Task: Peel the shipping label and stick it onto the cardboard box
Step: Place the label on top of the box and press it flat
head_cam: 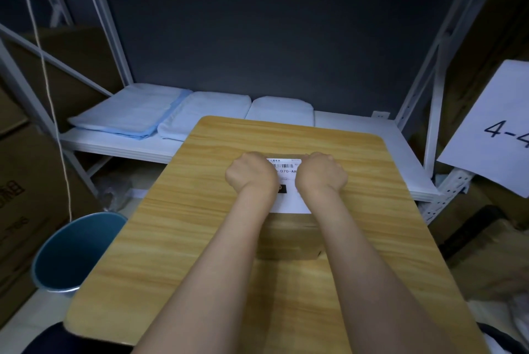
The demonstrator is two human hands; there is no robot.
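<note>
Head view: left hand (252, 175) and right hand (320, 175) are curling fingers over the far edge of the flat white paper shipping label (286, 182), lying atop the brown cardboard box (289, 239) on the rounded wood-grain table (171, 210).

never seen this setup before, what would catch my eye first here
Two bare forearms reach up the middle of a wood-grain table, with the left hand and right hand both pressed on a white shipping label over a cardboard box. Next, a blue bucket stands on the floor at the left, and folded pale cloths lie on the white shelf behind the table.
</note>
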